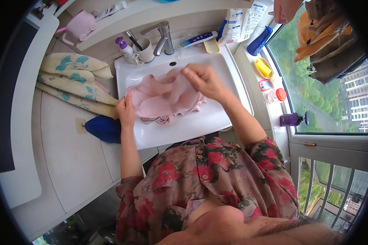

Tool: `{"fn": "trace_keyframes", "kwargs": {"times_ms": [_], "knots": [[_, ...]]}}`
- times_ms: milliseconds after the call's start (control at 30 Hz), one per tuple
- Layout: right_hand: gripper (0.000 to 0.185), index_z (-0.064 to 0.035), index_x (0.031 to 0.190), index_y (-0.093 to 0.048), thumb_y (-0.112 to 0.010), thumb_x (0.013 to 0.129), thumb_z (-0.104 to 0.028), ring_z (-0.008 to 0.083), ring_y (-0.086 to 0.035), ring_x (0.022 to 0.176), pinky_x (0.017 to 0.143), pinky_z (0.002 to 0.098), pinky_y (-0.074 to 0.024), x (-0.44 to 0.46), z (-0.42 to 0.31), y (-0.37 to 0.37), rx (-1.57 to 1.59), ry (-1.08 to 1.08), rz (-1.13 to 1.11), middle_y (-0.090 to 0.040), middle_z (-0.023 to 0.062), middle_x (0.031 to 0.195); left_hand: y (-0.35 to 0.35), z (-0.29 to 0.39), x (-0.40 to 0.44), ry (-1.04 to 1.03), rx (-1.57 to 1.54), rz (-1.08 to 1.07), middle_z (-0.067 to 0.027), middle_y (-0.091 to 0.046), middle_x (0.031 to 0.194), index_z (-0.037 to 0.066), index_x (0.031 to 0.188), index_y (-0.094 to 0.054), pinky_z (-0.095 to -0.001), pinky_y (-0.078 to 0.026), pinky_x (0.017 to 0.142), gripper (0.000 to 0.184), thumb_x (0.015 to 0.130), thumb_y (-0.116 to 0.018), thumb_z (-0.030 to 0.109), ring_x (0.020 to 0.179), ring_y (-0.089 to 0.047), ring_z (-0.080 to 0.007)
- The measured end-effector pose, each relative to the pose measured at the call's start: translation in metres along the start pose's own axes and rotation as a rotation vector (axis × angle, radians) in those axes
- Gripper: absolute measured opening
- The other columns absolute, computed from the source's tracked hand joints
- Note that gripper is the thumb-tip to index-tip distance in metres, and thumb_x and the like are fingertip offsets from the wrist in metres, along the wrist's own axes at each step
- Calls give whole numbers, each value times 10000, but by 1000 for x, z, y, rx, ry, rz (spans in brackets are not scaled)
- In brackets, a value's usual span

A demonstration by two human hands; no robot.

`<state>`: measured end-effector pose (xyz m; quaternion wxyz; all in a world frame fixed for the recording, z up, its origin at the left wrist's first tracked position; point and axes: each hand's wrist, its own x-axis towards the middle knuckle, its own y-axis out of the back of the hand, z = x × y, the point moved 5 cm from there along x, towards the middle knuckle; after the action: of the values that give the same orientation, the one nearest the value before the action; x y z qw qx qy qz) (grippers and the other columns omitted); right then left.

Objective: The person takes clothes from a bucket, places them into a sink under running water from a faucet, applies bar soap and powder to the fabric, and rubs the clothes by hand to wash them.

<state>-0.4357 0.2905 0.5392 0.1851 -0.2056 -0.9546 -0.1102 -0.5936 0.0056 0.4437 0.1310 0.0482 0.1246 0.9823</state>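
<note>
A pale pink garment [157, 98] lies crumpled in the white sink [180, 132], with part of it lifted toward the right. My left hand [126, 109] is closed on its left edge, near the sink's left rim. Above the basin, my right hand [202, 79] pinches a raised fold of the same cloth, slightly blurred. The folds hide what lies beneath, and the garment's exact kind cannot be made out. Behind the cloth stands the metal faucet [164, 38], apart from both hands.
A white mug [144, 52] and a purple-topped pump bottle [126, 50] stand at the sink's back left. Toothpaste [198, 39] and a yellow soap dish [212, 45] sit behind right. A patterned towel [75, 77] hangs left. Bottles, including a purple one [290, 119], line the windowsill.
</note>
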Motion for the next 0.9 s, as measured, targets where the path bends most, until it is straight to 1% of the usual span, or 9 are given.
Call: {"fn": "trace_keyframes", "kwargs": {"times_ms": [67,133,167,233,333,467,533,667,900], "knots": [[278,-32,824,-610,-543,942,-275,144,-555,567,526,314,-447,-23,66,-33,126,-311,-427,-529,67,595,-1,-6,-7,-32,55,-77,49,-408,519,37,614,-492,-277,-294,457,445,933,-558,340,499,-394,-66],[285,-82,917,-651,-582,894,-357,267,-651,729,650,383,-499,-49,108,-39,-477,-336,-704,-645,118,746,-11,-32,-25,123,738,-521,-63,-523,520,19,697,-622,-361,-407,523,436,871,-603,419,526,-551,-209],[332,-119,1008,-660,-611,843,-402,352,-631,870,770,433,-491,-63,133,-34,-640,-352,-671,-669,161,917,-11,-26,-29,125,735,-512,-63,-523,520,19,697,-622,-361,-407,523,436,871,-603,419,526,-551,-209],[327,-125,1023,-661,-614,837,-390,347,-631,885,781,429,-493,-53,142,-19,-659,-418,-519,-667,164,930,-17,-11,-41,126,1084,-573,-157,-622,745,45,891,-689,-435,-474,682,457,805,-631,489,766,-632,-336],[327,-136,1045,-660,-621,819,-370,347,-630,906,796,427,-495,-30,182,-6,-708,-464,-311,-664,168,957,-20,-17,-39,-121,1035,-295,-156,-624,992,72,1134,-617,-426,-481,788,524,780,-671,454,937,-605,-336],[391,-100,1092,-630,-651,792,-349,364,-622,935,821,439,-487,-14,248,-40,-702,-335,-132,-668,175,975,-73,-22,-58,-180,955,-288,-161,-577,1133,115,1308,-472,-433,-482,832,666,754,-710,398,1021,-582,-335],[415,-87,1102,-619,-654,778,-344,376,-616,939,823,442,-485,-30,268,-76,-674,-367,-310,-662,191,980,-96,-44,-72,-258,1155,-409,-160,-579,1136,148,1380,-388,-442,-485,842,769,721,-749,312,1023,-579,-341],[453,-88,1091,-627,-652,740,-373,386,-597,989,853,454,-478,-41,273,-100,-506,-395,-612,-630,225,1054,-104,-54,-64,-6,1118,-582,-146,-580,1115,138,1278,-473,-445,-481,840,657,694,-758,233,1006,-585,-337],[299,-40,936,-668,-714,730,-252,276,-628,706,678,352,-493,-30,160,-23,-36,-470,-262,-651,156,774,-107,-31,-60,-284,866,-423,-83,-586,1014,150,1099,-532,-446,-483,748,478,664,-723,95,940,-593,-333]]}}
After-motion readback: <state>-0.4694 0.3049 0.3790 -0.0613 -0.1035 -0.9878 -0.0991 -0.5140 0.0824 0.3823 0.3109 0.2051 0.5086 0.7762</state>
